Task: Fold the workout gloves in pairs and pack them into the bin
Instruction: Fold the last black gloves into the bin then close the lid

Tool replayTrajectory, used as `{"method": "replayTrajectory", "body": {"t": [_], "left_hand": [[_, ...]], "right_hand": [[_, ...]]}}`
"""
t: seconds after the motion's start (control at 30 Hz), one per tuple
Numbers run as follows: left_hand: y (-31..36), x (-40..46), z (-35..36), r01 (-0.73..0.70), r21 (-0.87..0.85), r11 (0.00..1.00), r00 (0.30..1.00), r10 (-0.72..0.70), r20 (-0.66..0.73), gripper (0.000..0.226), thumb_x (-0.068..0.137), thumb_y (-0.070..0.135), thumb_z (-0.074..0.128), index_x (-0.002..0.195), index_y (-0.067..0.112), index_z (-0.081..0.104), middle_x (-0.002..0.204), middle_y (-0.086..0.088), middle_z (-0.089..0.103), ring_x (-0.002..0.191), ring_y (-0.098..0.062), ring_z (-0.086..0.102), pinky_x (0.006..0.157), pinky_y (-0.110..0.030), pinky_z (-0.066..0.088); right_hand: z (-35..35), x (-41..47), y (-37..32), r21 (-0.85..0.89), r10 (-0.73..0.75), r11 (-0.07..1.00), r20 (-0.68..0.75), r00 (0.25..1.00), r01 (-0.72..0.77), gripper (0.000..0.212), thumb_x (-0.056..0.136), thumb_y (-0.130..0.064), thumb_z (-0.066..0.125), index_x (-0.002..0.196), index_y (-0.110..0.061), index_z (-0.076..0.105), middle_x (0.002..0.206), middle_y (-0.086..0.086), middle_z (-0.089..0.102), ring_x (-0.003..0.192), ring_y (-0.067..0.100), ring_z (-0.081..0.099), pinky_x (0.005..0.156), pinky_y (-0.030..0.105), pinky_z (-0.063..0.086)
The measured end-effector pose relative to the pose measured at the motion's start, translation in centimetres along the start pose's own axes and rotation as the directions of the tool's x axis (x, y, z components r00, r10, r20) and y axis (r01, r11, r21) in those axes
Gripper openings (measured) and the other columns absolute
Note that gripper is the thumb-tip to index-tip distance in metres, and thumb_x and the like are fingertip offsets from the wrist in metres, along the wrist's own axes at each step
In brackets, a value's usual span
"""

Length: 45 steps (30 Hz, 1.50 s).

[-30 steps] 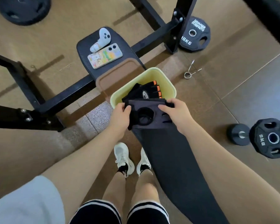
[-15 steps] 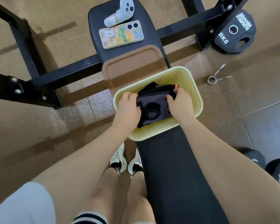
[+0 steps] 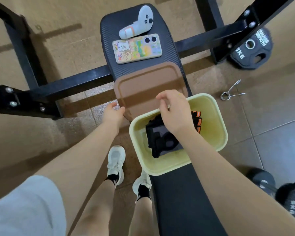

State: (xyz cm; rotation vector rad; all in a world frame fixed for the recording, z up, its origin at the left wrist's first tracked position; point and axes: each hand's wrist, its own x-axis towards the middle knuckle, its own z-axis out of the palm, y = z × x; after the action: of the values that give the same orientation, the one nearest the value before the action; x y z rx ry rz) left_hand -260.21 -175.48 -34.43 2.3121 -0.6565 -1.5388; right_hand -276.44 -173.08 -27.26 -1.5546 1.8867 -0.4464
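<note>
A pale yellow bin [image 3: 216, 142] stands on the black bench. Inside it lies a folded black and grey pair of gloves [image 3: 162, 142]; beneath it, a black pair with orange fingers [image 3: 198, 120] shows at the far side. My right hand [image 3: 174, 113] hovers above the bin's far rim, fingers loosely curled and holding nothing, partly hiding the gloves. My left hand [image 3: 113, 114] is outside the bin to its left, open and empty, next to the brown pad's edge.
A brown pad [image 3: 148, 86], a phone [image 3: 137, 48] and a white controller [image 3: 138, 22] lie on the bench beyond the bin. Black rack bars cross the floor at left and top. A spring clip [image 3: 231, 92] and weight plates [image 3: 252, 48] lie on the floor at right.
Both hands lowered the grey pair into the bin, then let go. The left hand has pulled out to the left and the right hand has lifted above the rim.
</note>
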Motion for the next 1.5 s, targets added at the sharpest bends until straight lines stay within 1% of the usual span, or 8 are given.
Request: {"method": "replayTrajectory", "body": {"t": [0.17,0.37,0.53,0.73,1.0,1.27,1.37,1.5], "left_hand": [[0.7,1.1,1.2,-0.019,0.212,0.977,0.999,0.029,-0.044,0.041,0.088,0.022,0.057,0.121,0.001,0.048,0.120,-0.017,0.060,0.112,-0.035,0.057,0.090,-0.037,0.044],[5.1,-3.3,-1.7,-0.400,0.209,0.892,0.901,0.425,-0.089,0.035,0.094,0.021,0.044,0.126,0.007,0.046,0.123,-0.014,0.059,0.112,-0.030,0.055,0.092,-0.036,0.043],[7.3,-9.3,-6.0,-0.527,0.137,0.839,0.822,0.544,-0.170,0.029,0.092,0.018,0.047,0.118,0.007,0.051,0.106,-0.002,0.060,0.095,-0.015,0.054,0.080,-0.019,0.038],[0.4,-13.6,-5.1,-0.380,0.105,0.919,0.919,0.362,0.159,0.057,0.091,0.013,0.049,0.142,0.024,0.025,0.135,0.002,0.053,0.120,-0.017,0.053,0.106,-0.042,0.040],[-6.6,-15.8,-0.1,-0.192,0.255,0.948,0.979,0.167,0.118,0.056,0.091,0.019,0.050,0.142,0.015,0.027,0.144,-0.007,0.039,0.125,-0.028,0.048,0.108,-0.042,0.037],[-6.4,-15.0,0.4,-0.234,0.337,0.912,0.969,0.190,0.157,0.062,0.089,0.019,0.054,0.142,0.018,0.023,0.136,-0.005,0.053,0.120,-0.026,0.053,0.096,-0.035,0.042],[-5.0,-13.7,0.4,-0.336,0.234,0.912,0.941,0.316,0.120,0.081,0.086,0.017,0.058,0.145,0.031,0.004,0.145,-0.005,0.040,0.131,-0.024,0.043,0.107,-0.043,0.038],[-1.6,-11.5,1.3,-0.542,0.409,0.734,0.815,0.577,0.045,0.051,0.095,0.025,0.043,0.143,0.023,0.027,0.146,-0.010,0.034,0.133,-0.021,0.035,0.109,-0.038,0.031]], "right_hand": [[0.2,-0.4,0.1,0.024,0.000,1.000,-0.015,1.000,0.000,0.024,0.088,-0.009,0.044,0.097,-0.007,0.065,0.101,0.009,0.066,0.096,0.028,0.056,0.084,0.035,0.044],[-2.0,-1.7,-0.3,0.103,0.052,0.994,-0.074,0.996,-0.044,0.020,0.089,-0.004,0.048,0.103,-0.005,0.063,0.110,0.009,0.060,0.097,0.020,0.055,0.084,0.024,0.042],[-4.5,-3.8,-1.5,0.204,0.289,0.948,-0.231,0.929,-0.244,0.048,0.097,-0.020,0.041,0.142,-0.011,0.030,0.152,0.010,0.026,0.140,0.024,0.024,0.114,0.034,0.023],[-6.3,-6.8,0.4,0.326,0.595,0.783,-0.141,0.791,-0.530,0.056,0.098,-0.025,0.037,0.147,-0.008,0.015,0.155,0.011,0.022,0.141,0.026,0.025,0.112,0.034,0.021],[-5.9,-10.2,6.9,0.003,0.569,0.816,-0.183,0.802,-0.578,0.047,0.093,-0.011,0.043,0.139,-0.008,0.035,0.143,0.018,0.037,0.132,0.035,0.028,0.106,0.043,0.027],[-6.7,-10.7,9.4,0.165,0.611,0.791,-0.167,0.774,-0.589,0.030,0.095,-0.011,0.043,0.124,-0.007,0.041,0.131,0.018,0.048,0.111,0.035,0.051,0.083,0.039,0.039],[-7.3,-9.3,9.7,0.006,0.569,0.816,-0.178,0.803,-0.577,0.033,0.093,-0.014,0.045,0.125,-0.008,0.042,0.131,0.017,0.048,0.114,0.038,0.050,0.091,0.048,0.041],[-7.6,-5.7,9.2,-0.170,0.360,0.912,-0.097,0.928,-0.372,0.052,0.090,-0.010,0.049,0.140,-0.016,0.032,0.142,0.013,0.041,0.126,0.036,0.040,0.101,0.048,0.035]]}}
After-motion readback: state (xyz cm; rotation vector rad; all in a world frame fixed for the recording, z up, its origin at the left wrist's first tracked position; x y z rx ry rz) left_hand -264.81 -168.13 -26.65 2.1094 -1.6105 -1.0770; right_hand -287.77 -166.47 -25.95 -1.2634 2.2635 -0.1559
